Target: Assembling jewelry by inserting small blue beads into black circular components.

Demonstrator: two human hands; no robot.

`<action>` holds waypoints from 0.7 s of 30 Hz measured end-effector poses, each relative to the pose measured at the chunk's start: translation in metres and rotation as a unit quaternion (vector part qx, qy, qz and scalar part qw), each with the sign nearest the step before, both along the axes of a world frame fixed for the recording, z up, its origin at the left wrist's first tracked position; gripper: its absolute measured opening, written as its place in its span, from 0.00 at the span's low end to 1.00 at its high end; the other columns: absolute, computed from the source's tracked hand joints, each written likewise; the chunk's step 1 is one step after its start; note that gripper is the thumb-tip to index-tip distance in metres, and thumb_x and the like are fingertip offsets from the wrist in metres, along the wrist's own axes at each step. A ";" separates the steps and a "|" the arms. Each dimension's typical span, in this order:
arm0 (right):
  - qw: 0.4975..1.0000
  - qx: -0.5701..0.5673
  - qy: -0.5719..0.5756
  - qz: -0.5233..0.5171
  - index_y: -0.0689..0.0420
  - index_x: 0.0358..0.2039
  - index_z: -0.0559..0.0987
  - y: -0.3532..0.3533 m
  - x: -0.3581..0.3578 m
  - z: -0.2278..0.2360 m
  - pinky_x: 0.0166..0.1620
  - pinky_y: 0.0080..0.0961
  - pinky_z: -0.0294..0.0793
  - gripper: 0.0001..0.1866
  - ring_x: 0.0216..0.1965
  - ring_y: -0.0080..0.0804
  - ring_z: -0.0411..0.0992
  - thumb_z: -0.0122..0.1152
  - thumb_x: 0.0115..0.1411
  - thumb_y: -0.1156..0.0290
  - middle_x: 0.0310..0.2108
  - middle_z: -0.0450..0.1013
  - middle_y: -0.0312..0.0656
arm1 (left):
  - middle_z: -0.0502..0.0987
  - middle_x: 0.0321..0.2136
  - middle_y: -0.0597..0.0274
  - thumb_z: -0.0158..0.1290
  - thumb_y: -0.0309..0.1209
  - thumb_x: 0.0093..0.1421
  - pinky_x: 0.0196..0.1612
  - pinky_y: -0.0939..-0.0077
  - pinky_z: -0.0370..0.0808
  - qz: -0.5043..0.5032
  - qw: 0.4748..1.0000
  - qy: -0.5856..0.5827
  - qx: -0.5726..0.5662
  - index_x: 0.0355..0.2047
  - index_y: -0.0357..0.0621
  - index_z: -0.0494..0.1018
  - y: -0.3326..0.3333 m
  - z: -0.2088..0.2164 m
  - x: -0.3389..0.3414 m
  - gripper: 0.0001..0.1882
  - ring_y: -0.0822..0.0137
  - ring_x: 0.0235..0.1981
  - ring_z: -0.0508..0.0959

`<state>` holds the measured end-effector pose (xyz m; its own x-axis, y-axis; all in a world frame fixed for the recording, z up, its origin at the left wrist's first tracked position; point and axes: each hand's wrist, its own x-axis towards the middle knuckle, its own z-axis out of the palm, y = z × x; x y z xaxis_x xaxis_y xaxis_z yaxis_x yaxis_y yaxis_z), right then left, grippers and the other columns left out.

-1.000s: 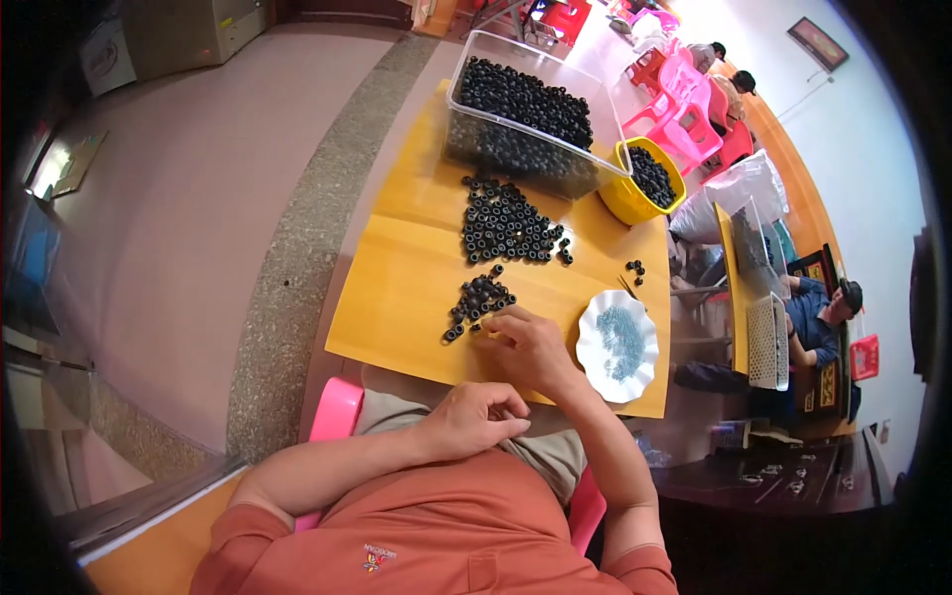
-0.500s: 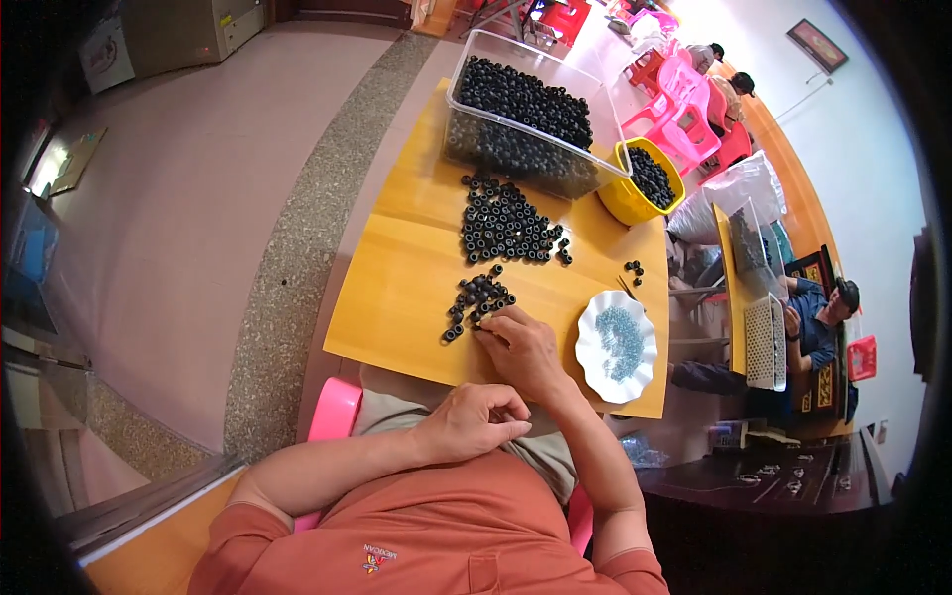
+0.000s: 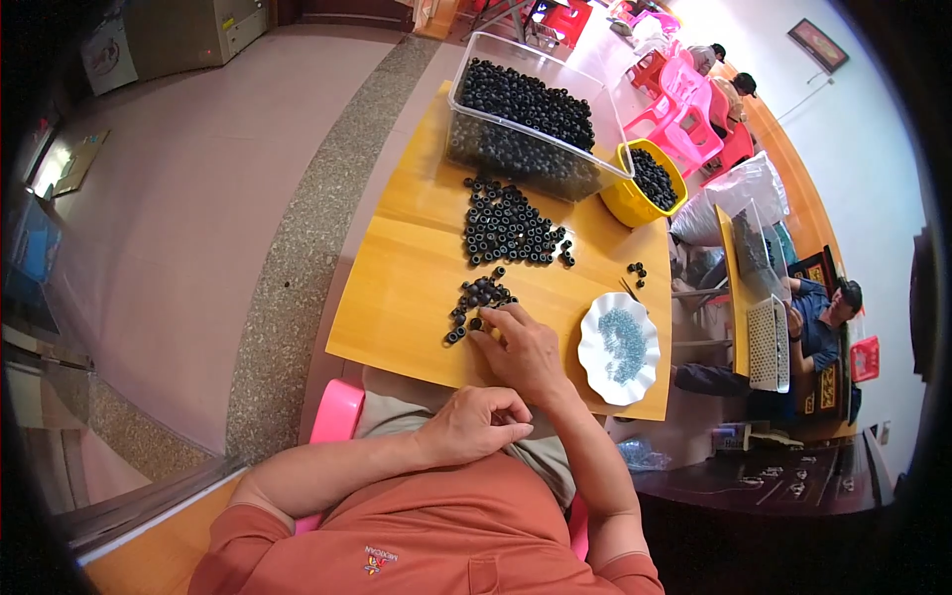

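A person in a rust-red shirt (image 3: 426, 521) is sitting at a yellow-brown desk (image 3: 397, 307), both bare hands working at its near side; the right hand (image 3: 522, 355) is reaching over the desk top to the near right edge of a small heap of black ring-shaped pieces (image 3: 483, 294), its thumb and forefinger standing on either side of one black piece (image 3: 476, 324), though whether they are gripping it one cannot tell; the left hand (image 3: 468, 426) is resting at the near edge, close to the lap, its fingers curling loosely and its thumb standing apart from them, leaving the hand partly open.

Beyond the small heap, a wider spread of black rings (image 3: 511, 228) is covering the middle of the desk, many showing their round openings; farther back, a clear plastic bin (image 3: 613, 157) is holding a deep load of similar black pieces, with a yellow tub (image 3: 633, 211) of them standing just to its right; on the near right, a white scalloped plate (image 3: 590, 359) is carrying pale blue bits (image 3: 623, 342), while a thin dark tool (image 3: 628, 289) and a few stray black pieces (image 3: 637, 271) are lying just beyond it; at far right, a co-worker in a dark blue shirt (image 3: 819, 319) is sitting by a white perforated basket (image 3: 768, 347).
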<state>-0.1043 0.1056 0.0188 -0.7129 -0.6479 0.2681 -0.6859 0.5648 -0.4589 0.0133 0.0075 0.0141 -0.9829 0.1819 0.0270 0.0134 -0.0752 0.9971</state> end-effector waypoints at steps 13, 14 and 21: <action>0.999 -0.009 0.033 0.018 0.55 0.34 0.79 0.003 -0.003 -0.011 0.28 0.37 0.74 0.10 0.27 0.44 0.75 0.65 0.53 0.66 0.31 0.72 0.40 | 0.78 0.22 0.62 0.59 0.28 0.56 0.30 0.79 0.74 -0.001 1.000 -0.004 0.008 0.31 0.36 0.76 0.000 0.001 0.000 0.07 0.75 0.25 0.77; 1.000 -0.003 0.026 0.016 0.55 0.34 0.79 0.003 -0.003 -0.010 0.29 0.37 0.74 0.10 0.27 0.44 0.75 0.65 0.53 0.66 0.31 0.72 0.41 | 0.78 0.22 0.62 0.59 0.27 0.56 0.30 0.79 0.74 0.002 1.000 -0.005 0.012 0.30 0.36 0.76 0.000 0.000 0.000 0.07 0.75 0.25 0.77; 1.000 0.008 0.019 0.014 0.56 0.40 0.78 -0.002 -0.001 -0.001 0.31 0.38 0.74 0.14 0.29 0.45 0.75 0.65 0.54 0.65 0.34 0.72 0.42 | 0.79 0.23 0.62 0.58 0.27 0.56 0.30 0.79 0.74 0.009 1.000 -0.009 0.010 0.30 0.36 0.76 -0.001 0.004 0.000 0.06 0.76 0.25 0.77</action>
<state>-0.1050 0.1039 0.0179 -0.6844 -0.6715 0.2841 -0.7178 0.5523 -0.4240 0.0137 0.0063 0.0182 -0.9863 0.1644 0.0134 -0.0025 -0.0956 0.9954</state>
